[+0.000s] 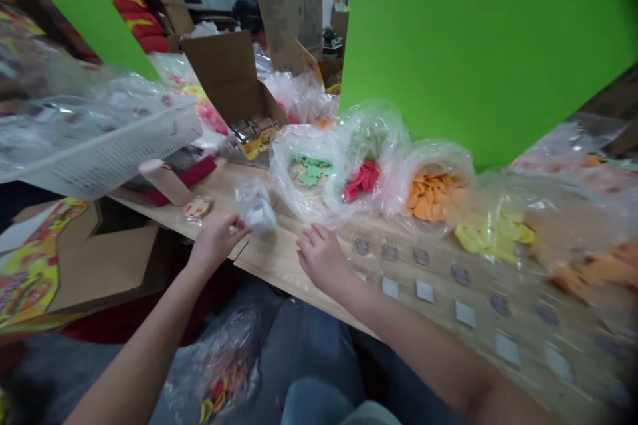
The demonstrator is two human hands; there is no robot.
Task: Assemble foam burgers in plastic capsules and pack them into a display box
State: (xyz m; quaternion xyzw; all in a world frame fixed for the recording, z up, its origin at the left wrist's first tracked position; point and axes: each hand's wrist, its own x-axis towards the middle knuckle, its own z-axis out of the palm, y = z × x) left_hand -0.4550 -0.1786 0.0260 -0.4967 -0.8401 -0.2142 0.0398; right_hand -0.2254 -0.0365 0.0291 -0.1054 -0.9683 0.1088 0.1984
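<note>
I am working at a pale wooden tabletop [266, 269], and I take the bag of green pieces [292, 198] on it as the landmark. To its right stand bags of red pieces [366, 179], orange pieces [432, 194] and yellow pieces [493, 237]. A bright green panel [473, 46] rises behind and to the right. To the landmark's left are a pink cylinder [164, 180] and, farther off, a white basket [119, 153] of clear packaging; behind it, to the left, is an open carton [224, 80]. Rows of small grey pieces [421, 257] and white squares [425, 290] lie in front and to the right.

My left hand [224, 239] is pinched on a clear plastic packet [256, 209], just left of the landmark. My right hand [321, 254], in front of the landmark, has its fingers loosely curled; whether they hold anything, I cannot tell.

The packet is motion-blurred and its contents are illegible. The white basket is cut off at the left edge. The farthest right of the rows blur into shadow.
</note>
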